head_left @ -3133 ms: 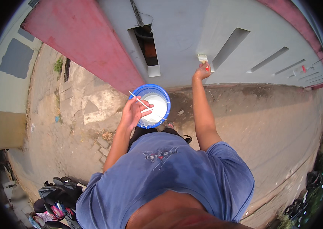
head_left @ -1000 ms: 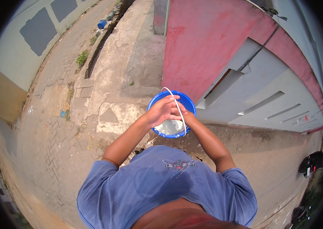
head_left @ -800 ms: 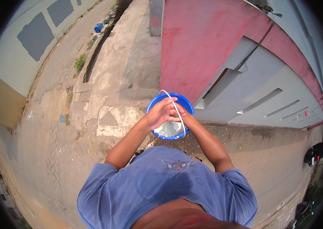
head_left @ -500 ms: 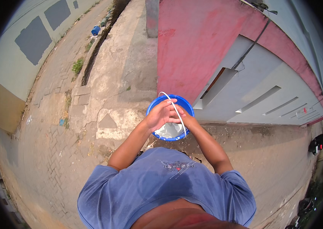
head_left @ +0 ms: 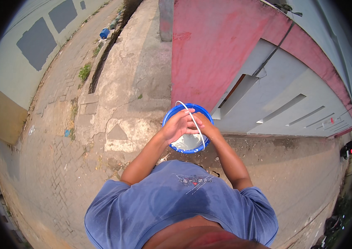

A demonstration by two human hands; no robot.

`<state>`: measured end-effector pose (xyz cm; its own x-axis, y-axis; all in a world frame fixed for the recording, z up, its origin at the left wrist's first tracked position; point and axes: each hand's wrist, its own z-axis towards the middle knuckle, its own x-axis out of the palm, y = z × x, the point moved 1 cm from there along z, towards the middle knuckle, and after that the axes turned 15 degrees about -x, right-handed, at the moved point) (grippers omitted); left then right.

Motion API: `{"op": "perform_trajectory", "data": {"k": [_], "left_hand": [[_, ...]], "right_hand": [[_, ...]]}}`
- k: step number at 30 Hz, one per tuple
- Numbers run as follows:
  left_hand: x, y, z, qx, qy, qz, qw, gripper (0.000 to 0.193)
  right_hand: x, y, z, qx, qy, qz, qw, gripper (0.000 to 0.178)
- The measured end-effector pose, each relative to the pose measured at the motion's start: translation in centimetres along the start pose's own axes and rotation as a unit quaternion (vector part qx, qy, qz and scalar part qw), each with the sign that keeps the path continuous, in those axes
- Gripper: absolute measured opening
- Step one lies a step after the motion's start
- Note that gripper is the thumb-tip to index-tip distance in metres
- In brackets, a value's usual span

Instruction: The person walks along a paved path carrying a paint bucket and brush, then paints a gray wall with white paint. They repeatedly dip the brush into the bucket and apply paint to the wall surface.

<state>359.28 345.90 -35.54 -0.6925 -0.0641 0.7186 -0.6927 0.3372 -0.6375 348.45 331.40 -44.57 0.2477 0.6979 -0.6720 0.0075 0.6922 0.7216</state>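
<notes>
A blue bucket (head_left: 211, 120) with white paint (head_left: 187, 142) inside stands in front of me, close to the corner of the pink wall. Its white handle (head_left: 191, 111) arches up across my hands. My left hand (head_left: 179, 125) is over the bucket's opening, palm turned inward, its fingers stretched toward the right hand and reaching the handle. Against those fingers, on the far side of the handle, lies my right hand (head_left: 204, 123). Its fingertips are mostly covered by the left hand, and I cannot make out anything held between the two hands.
The pink wall (head_left: 209, 45) and the white slotted wall (head_left: 284, 99) rise just beyond the bucket to the right. Concrete and brick paving (head_left: 59, 166) spreads to the left, beside a narrow gutter (head_left: 101, 66). A small blue container (head_left: 104, 33) lies far up the lane.
The hands and the bucket appear slightly farther right in the view. The two hands stay together over the bucket, with little change in their pose.
</notes>
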Motion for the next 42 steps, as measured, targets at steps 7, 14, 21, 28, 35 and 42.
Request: {"op": "perform_trajectory", "data": {"k": [7,14,21,28,35,42], "left_hand": [[-0.5,0.5,0.2,0.0,-0.007,-0.004,1.0,0.045],[-0.8,0.9,0.2,-0.007,-0.021,0.005,1.0,0.047],[-0.9,1.2,0.2,-0.001,-0.018,0.004,1.0,0.048],[-0.7,1.7,0.3,-0.007,-0.018,0.011,1.0,0.049],[-0.4,1.7,0.2,-0.019,-0.02,0.02,0.999,0.049],[-0.3,1.9,0.4,-0.023,-0.025,0.023,0.999,0.05]], "right_hand": [[-3.9,3.8,-2.1,0.056,-0.063,-0.057,0.995,0.015],[-3.4,4.6,-2.9,0.102,-0.081,-0.038,0.991,0.017],[-2.4,4.0,-3.4,0.123,-0.065,-0.061,0.988,0.016],[-1.6,4.3,-3.6,0.128,-0.056,-0.057,0.989,0.018],[-0.7,3.7,-4.0,0.124,-0.056,-0.086,0.987,0.019],[-0.4,3.5,-4.3,0.111,-0.049,-0.096,0.988,0.019]]}}
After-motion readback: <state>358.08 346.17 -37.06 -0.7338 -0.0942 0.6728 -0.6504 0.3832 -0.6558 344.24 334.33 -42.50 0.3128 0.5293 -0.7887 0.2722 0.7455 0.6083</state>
